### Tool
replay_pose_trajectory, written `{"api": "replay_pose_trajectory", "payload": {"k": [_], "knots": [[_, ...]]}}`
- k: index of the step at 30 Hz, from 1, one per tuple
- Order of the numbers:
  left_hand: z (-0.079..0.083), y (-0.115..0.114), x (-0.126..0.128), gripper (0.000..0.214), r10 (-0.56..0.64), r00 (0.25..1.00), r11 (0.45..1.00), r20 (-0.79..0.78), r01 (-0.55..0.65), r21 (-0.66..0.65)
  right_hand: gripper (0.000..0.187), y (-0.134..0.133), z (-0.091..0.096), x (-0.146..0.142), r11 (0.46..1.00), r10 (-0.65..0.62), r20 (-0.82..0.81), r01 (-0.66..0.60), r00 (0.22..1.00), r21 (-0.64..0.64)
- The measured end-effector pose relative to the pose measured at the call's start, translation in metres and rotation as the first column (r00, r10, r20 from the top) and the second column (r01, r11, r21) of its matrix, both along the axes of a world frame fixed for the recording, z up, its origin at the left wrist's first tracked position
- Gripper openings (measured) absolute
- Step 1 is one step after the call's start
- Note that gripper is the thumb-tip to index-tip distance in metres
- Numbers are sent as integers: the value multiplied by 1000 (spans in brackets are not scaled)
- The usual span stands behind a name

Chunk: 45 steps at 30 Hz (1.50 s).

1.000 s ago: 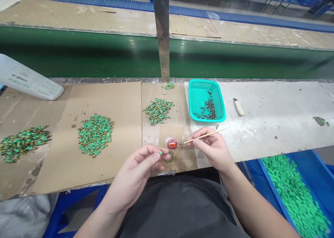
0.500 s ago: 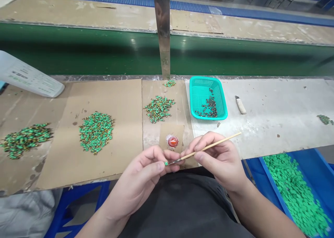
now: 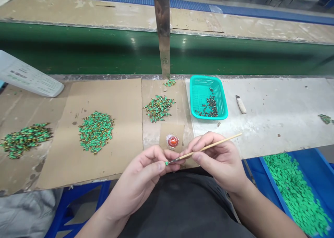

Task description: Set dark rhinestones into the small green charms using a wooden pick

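My left hand (image 3: 142, 177) pinches a tiny green piece (image 3: 166, 163) between thumb and forefinger, just in front of the table edge. My right hand (image 3: 219, 161) grips a thin wooden paintbrush (image 3: 208, 147) like a pen, its tip touching the green piece. A small round cap of red paint (image 3: 172, 141) sits on the cardboard just beyond my fingers.
Three heaps of green-and-gold pieces (image 3: 96, 131) (image 3: 24, 139) (image 3: 158, 107) lie on cardboard sheets. A teal basket (image 3: 207, 85) holds dark pieces, with a small knife (image 3: 241, 105) to its right. A blue bin of green pieces (image 3: 297, 193) is at lower right; a green conveyor (image 3: 104, 54) runs behind.
A second ago the brush tip was at the red paint cap. My right hand has drawn it back to the green piece in my left hand, which lifted slightly. Little has moved in the last half second.
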State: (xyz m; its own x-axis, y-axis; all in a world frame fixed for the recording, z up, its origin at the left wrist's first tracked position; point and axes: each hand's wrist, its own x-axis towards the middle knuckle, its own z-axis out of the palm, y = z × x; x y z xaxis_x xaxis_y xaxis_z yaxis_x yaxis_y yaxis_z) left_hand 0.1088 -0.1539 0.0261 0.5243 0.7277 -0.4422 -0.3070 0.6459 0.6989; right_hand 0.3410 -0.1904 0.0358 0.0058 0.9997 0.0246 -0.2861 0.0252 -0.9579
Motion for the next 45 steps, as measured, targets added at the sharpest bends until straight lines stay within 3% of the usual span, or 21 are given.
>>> {"api": "replay_pose_trajectory", "payload": {"k": [6, 13, 30, 45], "knots": [[1, -1, 2, 30, 1, 1000, 1000, -7, -1, 8, 7, -4, 3, 3, 999, 7, 56, -10, 998, 53], [1, -1, 4, 27, 2, 999, 999, 34, -3, 46, 14, -5, 6, 3, 993, 24, 193, -46, 981, 112], [-2, -4, -3, 16, -46, 992, 998, 120, 40, 55, 15, -4, 4, 1, 997, 31, 48, -35, 998, 71], [-1, -1, -3, 15, -46, 990, 998, 136, 39, 53, 17, -4, 7, 0, 996, 26, 43, -30, 999, 78]]}}
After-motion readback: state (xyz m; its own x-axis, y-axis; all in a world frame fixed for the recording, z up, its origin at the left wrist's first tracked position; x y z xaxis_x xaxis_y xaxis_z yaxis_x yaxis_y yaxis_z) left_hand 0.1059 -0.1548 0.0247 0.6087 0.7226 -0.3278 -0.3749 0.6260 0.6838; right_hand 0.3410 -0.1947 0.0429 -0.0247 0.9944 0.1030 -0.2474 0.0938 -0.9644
